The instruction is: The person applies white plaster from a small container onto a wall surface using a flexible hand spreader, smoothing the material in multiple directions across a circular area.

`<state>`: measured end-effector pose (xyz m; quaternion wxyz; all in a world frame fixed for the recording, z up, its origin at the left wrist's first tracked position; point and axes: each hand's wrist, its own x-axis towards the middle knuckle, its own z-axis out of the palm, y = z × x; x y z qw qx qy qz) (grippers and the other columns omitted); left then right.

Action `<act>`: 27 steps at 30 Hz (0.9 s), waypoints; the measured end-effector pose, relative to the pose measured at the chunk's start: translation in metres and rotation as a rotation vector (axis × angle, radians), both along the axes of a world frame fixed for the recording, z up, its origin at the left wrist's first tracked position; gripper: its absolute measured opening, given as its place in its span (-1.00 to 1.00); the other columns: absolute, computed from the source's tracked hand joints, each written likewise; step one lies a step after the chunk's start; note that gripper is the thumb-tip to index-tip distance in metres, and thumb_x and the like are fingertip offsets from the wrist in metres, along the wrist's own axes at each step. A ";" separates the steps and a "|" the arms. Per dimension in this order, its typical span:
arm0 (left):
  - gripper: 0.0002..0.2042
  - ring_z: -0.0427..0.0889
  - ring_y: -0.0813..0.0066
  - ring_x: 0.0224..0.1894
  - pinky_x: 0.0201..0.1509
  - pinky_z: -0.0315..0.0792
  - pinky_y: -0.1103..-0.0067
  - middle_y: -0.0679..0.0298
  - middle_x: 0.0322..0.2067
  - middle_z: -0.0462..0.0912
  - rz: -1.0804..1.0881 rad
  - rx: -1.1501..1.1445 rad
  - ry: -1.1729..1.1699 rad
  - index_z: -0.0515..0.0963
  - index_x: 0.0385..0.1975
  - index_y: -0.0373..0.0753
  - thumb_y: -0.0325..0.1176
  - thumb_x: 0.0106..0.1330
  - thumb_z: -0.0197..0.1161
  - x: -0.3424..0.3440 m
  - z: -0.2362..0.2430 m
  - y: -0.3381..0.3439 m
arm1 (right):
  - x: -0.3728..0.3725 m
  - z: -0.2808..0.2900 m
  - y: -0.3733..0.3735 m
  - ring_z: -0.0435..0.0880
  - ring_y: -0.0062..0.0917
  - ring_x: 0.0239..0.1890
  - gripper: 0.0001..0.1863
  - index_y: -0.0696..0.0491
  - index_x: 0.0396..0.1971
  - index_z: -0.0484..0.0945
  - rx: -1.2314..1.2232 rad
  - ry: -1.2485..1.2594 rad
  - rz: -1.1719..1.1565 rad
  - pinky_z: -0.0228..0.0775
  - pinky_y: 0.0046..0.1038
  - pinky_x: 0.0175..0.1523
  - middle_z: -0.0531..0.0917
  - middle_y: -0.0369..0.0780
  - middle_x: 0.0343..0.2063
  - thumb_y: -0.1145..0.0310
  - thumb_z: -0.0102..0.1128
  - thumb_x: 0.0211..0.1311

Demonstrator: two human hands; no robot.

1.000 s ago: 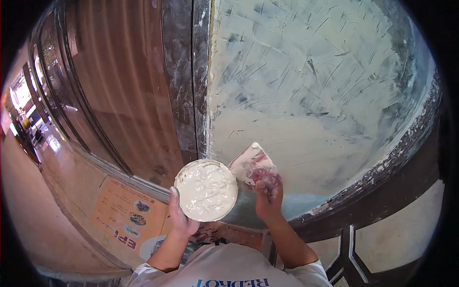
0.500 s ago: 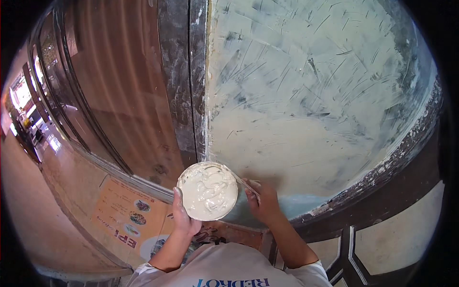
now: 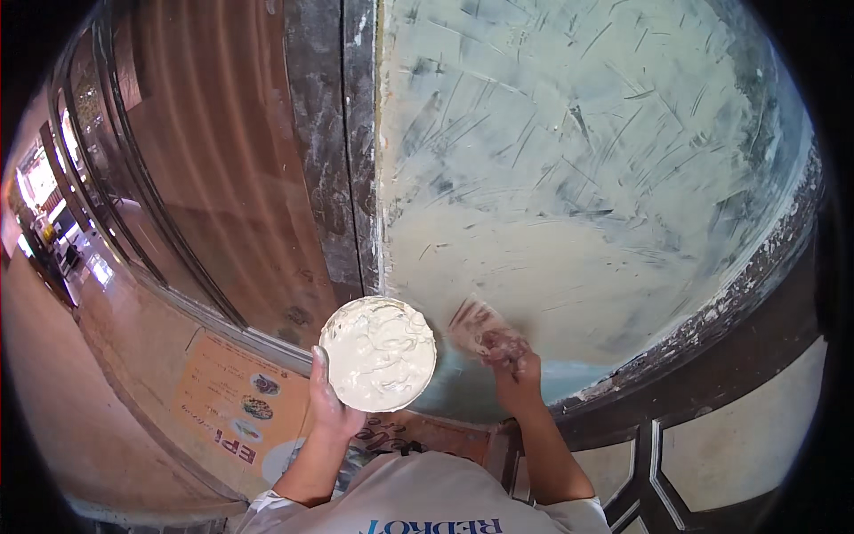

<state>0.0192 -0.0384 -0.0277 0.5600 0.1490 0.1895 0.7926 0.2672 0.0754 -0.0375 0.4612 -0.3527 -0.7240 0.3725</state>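
A round tub [image 3: 398, 410] of creamy white putty [image 3: 378, 354] is in my left hand [image 3: 333, 400], its thumb up along the left side and the palm beneath. To the right, my right hand [image 3: 516, 363] is closed round a wide, flat putty knife [image 3: 474, 324], smeared by motion. The blade is tilted up and to the left, beside the tub and in front of the lower wall panel [image 3: 534, 258]; whether it touches the wall I cannot tell. This panel has a patchy cream coat with dark streaks, and a bluish strip shows along its lower part.
Left of the panel runs a dark, paint-spotted post [image 3: 325, 160], then a brown glossy door panel [image 3: 218, 160]. An orange printed sheet [image 3: 231, 396] lies at the lower left. A dark ledge [image 3: 676, 356] curves along the panel's lower right, above dark-framed pale tiles [image 3: 747, 427].
The putty knife has left the tub's right rim and moved right toward the wall, its flat blade turned into view. The tub has shifted slightly left.
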 end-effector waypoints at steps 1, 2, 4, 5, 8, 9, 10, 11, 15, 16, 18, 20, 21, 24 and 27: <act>-0.35 0.38 0.10 0.32 0.39 0.29 0.22 0.08 0.32 0.34 -0.006 -0.003 0.001 0.19 0.37 -0.24 0.16 0.49 -0.18 0.002 -0.001 0.000 | -0.004 0.005 -0.002 0.65 -0.45 -0.07 -0.72 0.16 -0.02 0.54 -0.163 0.267 0.057 0.52 -0.41 -0.01 0.65 -0.15 -0.11 0.36 0.20 0.36; -0.35 0.38 0.10 0.32 0.39 0.29 0.22 0.08 0.32 0.34 -0.017 -0.015 0.001 0.20 0.37 -0.24 0.16 0.49 -0.19 0.004 0.000 -0.001 | -0.009 0.013 -0.005 0.65 -0.45 -0.07 -0.72 0.16 -0.02 0.54 -0.163 0.269 0.054 0.52 -0.41 -0.01 0.65 -0.15 -0.11 0.36 0.20 0.36; -0.35 0.38 0.11 0.31 0.39 0.28 0.23 0.08 0.32 0.34 -0.024 -0.054 0.023 0.20 0.37 -0.24 0.16 0.49 -0.18 0.008 0.000 -0.001 | -0.018 0.025 -0.009 0.63 -0.52 -0.06 -0.73 0.22 -0.01 0.55 -0.174 0.535 0.064 0.46 -0.45 0.09 0.65 -0.19 -0.11 0.38 0.12 0.42; -0.35 0.38 0.11 0.31 0.39 0.28 0.23 0.08 0.32 0.34 -0.025 -0.053 0.024 0.20 0.37 -0.24 0.16 0.49 -0.18 0.011 0.001 0.000 | -0.020 0.027 -0.009 0.63 -0.52 -0.06 -0.73 0.22 -0.01 0.55 -0.173 0.536 0.063 0.46 -0.45 0.09 0.65 -0.19 -0.11 0.38 0.12 0.42; -0.35 0.37 0.12 0.32 0.40 0.27 0.23 0.08 0.32 0.34 -0.037 -0.031 -0.016 0.20 0.37 -0.24 0.16 0.49 -0.18 0.015 -0.001 0.005 | -0.022 0.025 -0.008 0.62 -0.50 -0.02 -0.74 0.23 -0.02 0.55 -0.072 0.510 0.060 0.45 -0.47 0.12 0.63 -0.15 -0.07 0.42 0.13 0.40; -0.35 0.37 0.12 0.32 0.40 0.27 0.23 0.08 0.32 0.34 -0.036 -0.031 -0.016 0.20 0.37 -0.24 0.16 0.49 -0.18 0.015 -0.002 0.005 | -0.023 0.019 -0.008 0.63 -0.50 -0.04 -0.75 0.23 -0.02 0.55 -0.021 0.419 0.034 0.47 -0.47 0.06 0.64 -0.15 -0.09 0.43 0.13 0.39; -0.34 0.37 0.12 0.33 0.40 0.27 0.23 0.08 0.32 0.33 -0.026 -0.023 0.001 0.20 0.37 -0.25 0.16 0.49 -0.18 0.017 -0.001 0.005 | -0.023 0.016 -0.009 0.65 -0.50 -0.07 -0.75 0.22 -0.02 0.56 0.030 0.328 0.008 0.50 -0.48 0.01 0.65 -0.16 -0.12 0.44 0.14 0.38; -0.34 0.36 0.12 0.33 0.40 0.27 0.24 0.08 0.32 0.33 -0.015 -0.015 0.017 0.19 0.37 -0.25 0.16 0.49 -0.19 0.019 0.002 0.006 | -0.023 0.016 -0.011 0.65 -0.50 -0.07 -0.75 0.22 -0.02 0.56 0.030 0.328 0.010 0.50 -0.48 0.01 0.65 -0.16 -0.12 0.44 0.14 0.38; -0.33 0.35 0.09 0.34 0.41 0.25 0.21 0.07 0.34 0.32 -0.025 -0.020 0.034 0.20 0.37 -0.22 0.18 0.47 -0.13 0.020 0.004 0.008 | -0.024 0.013 -0.011 0.61 -0.60 -0.23 -0.77 0.21 -0.04 0.54 0.193 0.092 -0.001 0.46 -0.55 -0.16 0.68 -0.21 -0.19 0.45 0.15 0.37; -0.34 0.35 0.08 0.33 0.41 0.25 0.21 0.07 0.33 0.32 -0.028 -0.028 0.022 0.21 0.37 -0.22 0.17 0.47 -0.14 0.019 -0.001 0.007 | -0.024 0.012 -0.009 0.59 -0.67 -0.31 -0.78 0.21 -0.06 0.56 0.336 0.047 -0.034 0.44 -0.60 -0.22 0.69 -0.22 -0.23 0.47 0.14 0.37; -0.35 0.35 0.08 0.33 0.41 0.25 0.21 0.07 0.33 0.33 -0.023 -0.037 0.020 0.22 0.37 -0.22 0.16 0.47 -0.14 0.017 -0.002 0.007 | -0.022 0.015 -0.011 0.59 -0.64 -0.34 -0.78 0.20 -0.07 0.58 0.252 0.049 -0.020 0.43 -0.58 -0.25 0.68 -0.22 -0.28 0.43 0.16 0.37; -0.35 0.36 0.08 0.33 0.40 0.26 0.20 0.08 0.33 0.33 -0.028 -0.046 -0.006 0.22 0.37 -0.22 0.16 0.48 -0.13 0.016 -0.003 0.005 | -0.020 0.019 -0.014 0.59 -0.62 -0.37 -0.77 0.19 -0.08 0.59 0.170 0.052 -0.008 0.42 -0.56 -0.28 0.67 -0.23 -0.34 0.39 0.18 0.37; -0.35 0.36 0.08 0.33 0.40 0.26 0.20 0.08 0.33 0.33 -0.027 -0.047 -0.005 0.22 0.37 -0.22 0.16 0.48 -0.13 0.015 -0.003 0.005 | -0.018 0.020 -0.016 0.58 -0.62 -0.38 -0.76 0.19 -0.08 0.59 0.085 0.102 0.038 0.41 -0.56 -0.29 0.67 -0.21 -0.35 0.37 0.19 0.37; -0.35 0.40 0.10 0.30 0.39 0.28 0.22 0.07 0.30 0.36 -0.020 -0.026 -0.058 0.22 0.36 -0.24 0.16 0.49 -0.17 0.015 -0.002 0.006 | -0.008 0.017 -0.014 0.56 -0.63 -0.40 -0.74 0.20 -0.08 0.58 0.036 0.159 0.100 0.40 -0.55 -0.30 0.67 -0.20 -0.35 0.35 0.21 0.37; -0.35 0.39 0.08 0.31 0.39 0.28 0.21 0.07 0.31 0.35 0.012 -0.024 -0.038 0.22 0.36 -0.24 0.15 0.49 -0.16 0.009 -0.001 0.007 | 0.003 0.015 -0.005 0.58 -0.62 -0.34 -0.74 0.21 -0.08 0.58 0.122 0.112 0.103 0.42 -0.54 -0.27 0.68 -0.20 -0.32 0.35 0.21 0.37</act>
